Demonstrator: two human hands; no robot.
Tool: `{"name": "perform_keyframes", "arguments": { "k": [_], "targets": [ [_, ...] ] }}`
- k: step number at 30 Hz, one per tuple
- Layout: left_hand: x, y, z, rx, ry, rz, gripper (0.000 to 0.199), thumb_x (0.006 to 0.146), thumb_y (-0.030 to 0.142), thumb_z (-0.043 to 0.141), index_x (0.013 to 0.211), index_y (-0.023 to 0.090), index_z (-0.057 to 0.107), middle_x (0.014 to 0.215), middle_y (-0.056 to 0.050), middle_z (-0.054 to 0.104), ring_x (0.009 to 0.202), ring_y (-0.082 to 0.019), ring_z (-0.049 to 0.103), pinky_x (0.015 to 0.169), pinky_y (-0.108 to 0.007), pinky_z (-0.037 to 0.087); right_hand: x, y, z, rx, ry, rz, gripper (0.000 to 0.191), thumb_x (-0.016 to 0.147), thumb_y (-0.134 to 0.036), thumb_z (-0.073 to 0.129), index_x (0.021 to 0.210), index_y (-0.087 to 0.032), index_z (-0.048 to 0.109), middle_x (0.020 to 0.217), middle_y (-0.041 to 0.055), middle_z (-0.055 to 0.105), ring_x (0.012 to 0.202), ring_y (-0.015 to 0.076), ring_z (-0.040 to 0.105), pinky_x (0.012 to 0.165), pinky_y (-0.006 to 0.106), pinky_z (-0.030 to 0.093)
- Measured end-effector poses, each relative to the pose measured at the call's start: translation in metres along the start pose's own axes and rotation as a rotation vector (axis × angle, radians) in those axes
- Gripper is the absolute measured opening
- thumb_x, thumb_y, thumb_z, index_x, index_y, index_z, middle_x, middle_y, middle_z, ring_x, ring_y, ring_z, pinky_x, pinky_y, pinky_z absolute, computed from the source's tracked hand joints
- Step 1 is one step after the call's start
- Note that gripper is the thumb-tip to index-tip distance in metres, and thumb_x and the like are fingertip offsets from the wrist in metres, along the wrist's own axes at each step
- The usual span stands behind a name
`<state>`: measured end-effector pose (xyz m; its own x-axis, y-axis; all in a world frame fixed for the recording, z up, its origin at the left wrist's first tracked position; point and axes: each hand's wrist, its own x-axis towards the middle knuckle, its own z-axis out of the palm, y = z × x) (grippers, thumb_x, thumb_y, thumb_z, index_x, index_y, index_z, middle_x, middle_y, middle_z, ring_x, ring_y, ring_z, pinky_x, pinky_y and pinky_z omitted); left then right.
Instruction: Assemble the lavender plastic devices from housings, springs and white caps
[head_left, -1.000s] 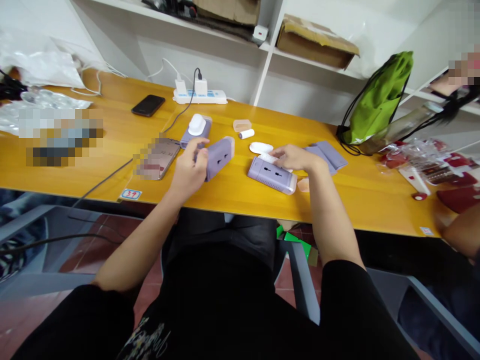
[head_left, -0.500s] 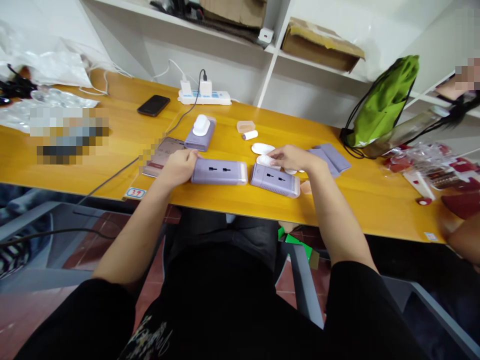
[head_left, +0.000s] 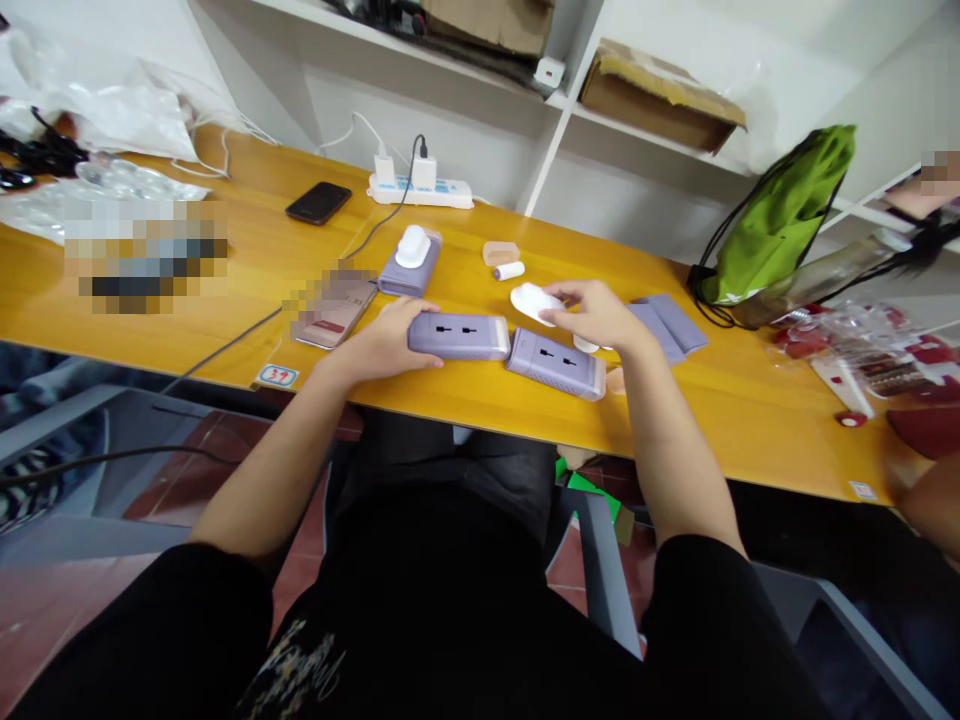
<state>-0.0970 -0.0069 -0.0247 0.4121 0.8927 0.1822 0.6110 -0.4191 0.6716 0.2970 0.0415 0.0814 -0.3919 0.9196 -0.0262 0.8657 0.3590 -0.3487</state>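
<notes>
My left hand (head_left: 390, 345) is wrapped round the left end of a purple box (head_left: 469, 338) with two dark slots on top and a clear right end, thumb on the near side. A similar purple box (head_left: 555, 362) lies just to its right, slightly angled. Above that second box, my right hand (head_left: 596, 312) pinches a smooth white oval piece (head_left: 534, 303) by its right edge. Another white piece (head_left: 585, 342) shows partly under the right hand. Farther back, a third purple box (head_left: 424, 278) carries a white rounded part (head_left: 412, 246).
A phone (head_left: 335, 310) and a black phone (head_left: 319, 203) lie at the left. A power strip (head_left: 450, 193) stands at the back, its cable crossing the table. Behind my hands are a peach tray (head_left: 500, 254) and a small white cylinder (head_left: 509, 271). Purple flat pieces (head_left: 671, 328) lie right.
My right hand has taken hold of the white oval piece, which was lying with another white shell. My left hand has moved from the box's corner to wrap round its end.
</notes>
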Motion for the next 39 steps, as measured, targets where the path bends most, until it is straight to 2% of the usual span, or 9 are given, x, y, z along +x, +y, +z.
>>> {"name": "perform_keyframes", "arguments": {
  "k": [2, 4, 7, 10, 14, 20, 27, 34, 39],
  "targets": [
    [0.005, -0.003, 0.006, -0.012, 0.051, -0.004, 0.089, 0.081, 0.056, 0.101, 0.158, 0.026, 0.069, 0.165, -0.016, 0.071, 0.16, -0.045, 0.063, 0.143, -0.066, 0.047, -0.001, -0.018, 0.003, 0.117, 0.051, -0.095, 0.042, 0.105, -0.034, 0.074, 0.141, -0.021, 0.089, 0.145, 0.0113, 0.091, 0.128, 0.0355, 0.083, 0.118, 0.048, 0.062],
    [0.008, -0.005, 0.009, -0.019, 0.079, -0.004, 0.09, 0.08, 0.056, 0.102, 0.157, 0.025, 0.069, 0.164, -0.016, 0.072, 0.159, -0.046, 0.063, 0.143, -0.066, 0.047, 0.003, -0.039, 0.013, 0.127, 0.017, -0.197, 0.041, 0.108, -0.034, 0.072, 0.143, -0.023, 0.089, 0.148, 0.0095, 0.091, 0.132, 0.0355, 0.083, 0.119, 0.048, 0.062],
    [0.009, -0.007, 0.012, -0.027, 0.092, -0.002, 0.09, 0.08, 0.056, 0.103, 0.158, 0.025, 0.07, 0.164, -0.016, 0.073, 0.159, -0.046, 0.063, 0.144, -0.066, 0.045, 0.015, -0.067, 0.033, 0.025, -0.064, -0.305, 0.04, 0.11, -0.027, 0.068, 0.143, -0.017, 0.088, 0.154, 0.017, 0.088, 0.142, 0.0406, 0.08, 0.127, 0.054, 0.058],
    [0.01, -0.009, 0.013, -0.036, 0.095, -0.009, 0.094, 0.078, 0.058, 0.105, 0.159, 0.025, 0.07, 0.163, -0.016, 0.072, 0.157, -0.046, 0.064, 0.143, -0.066, 0.045, 0.025, -0.081, 0.049, -0.021, -0.076, -0.347, 0.042, 0.114, -0.025, 0.063, 0.148, -0.013, 0.084, 0.155, 0.0233, 0.085, 0.145, 0.0417, 0.077, 0.13, 0.055, 0.055],
    [0.013, -0.012, 0.017, -0.038, 0.112, -0.004, 0.1, 0.074, 0.061, 0.107, 0.158, 0.022, 0.072, 0.159, -0.017, 0.073, 0.153, -0.046, 0.066, 0.14, -0.066, 0.048, 0.026, -0.087, 0.055, -0.081, -0.054, -0.411, 0.043, 0.118, -0.029, 0.059, 0.149, -0.01, 0.082, 0.148, 0.0259, 0.083, 0.14, 0.0403, 0.075, 0.128, 0.054, 0.054],
    [0.013, -0.012, 0.019, -0.038, 0.126, 0.011, 0.096, 0.077, 0.061, 0.105, 0.159, 0.023, 0.073, 0.156, -0.016, 0.074, 0.151, -0.046, 0.066, 0.139, -0.065, 0.05, 0.022, -0.094, 0.05, -0.166, -0.086, -0.428, 0.03, 0.116, -0.025, 0.06, 0.133, -0.018, 0.083, 0.136, 0.0196, 0.085, 0.127, 0.0365, 0.074, 0.115, 0.047, 0.055],
    [0.012, -0.012, 0.016, -0.06, 0.094, 0.003, 0.101, 0.077, 0.066, 0.104, 0.162, 0.024, 0.072, 0.157, -0.016, 0.072, 0.153, -0.047, 0.065, 0.141, -0.067, 0.047, 0.03, -0.092, 0.048, -0.231, -0.07, -0.393, 0.044, 0.11, -0.016, 0.055, 0.145, -0.015, 0.082, 0.142, 0.0205, 0.082, 0.133, 0.0384, 0.071, 0.118, 0.048, 0.054],
    [0.012, -0.014, 0.019, -0.038, 0.125, 0.004, 0.1, 0.075, 0.064, 0.105, 0.161, 0.023, 0.073, 0.158, -0.017, 0.074, 0.154, -0.048, 0.064, 0.141, -0.067, 0.047, 0.028, -0.097, 0.049, -0.16, -0.109, -0.371, 0.049, 0.113, -0.024, 0.055, 0.154, -0.017, 0.08, 0.137, 0.0193, 0.08, 0.129, 0.0376, 0.073, 0.116, 0.048, 0.054],
    [0.013, -0.015, 0.018, -0.048, 0.12, -0.012, 0.102, 0.073, 0.065, 0.107, 0.161, 0.024, 0.074, 0.157, -0.016, 0.075, 0.155, -0.047, 0.064, 0.141, -0.067, 0.048, 0.033, -0.094, 0.049, -0.141, -0.105, -0.394, 0.045, 0.112, -0.025, 0.058, 0.15, -0.017, 0.081, 0.135, 0.0191, 0.079, 0.129, 0.0379, 0.07, 0.119, 0.048, 0.052]
  ]
}}
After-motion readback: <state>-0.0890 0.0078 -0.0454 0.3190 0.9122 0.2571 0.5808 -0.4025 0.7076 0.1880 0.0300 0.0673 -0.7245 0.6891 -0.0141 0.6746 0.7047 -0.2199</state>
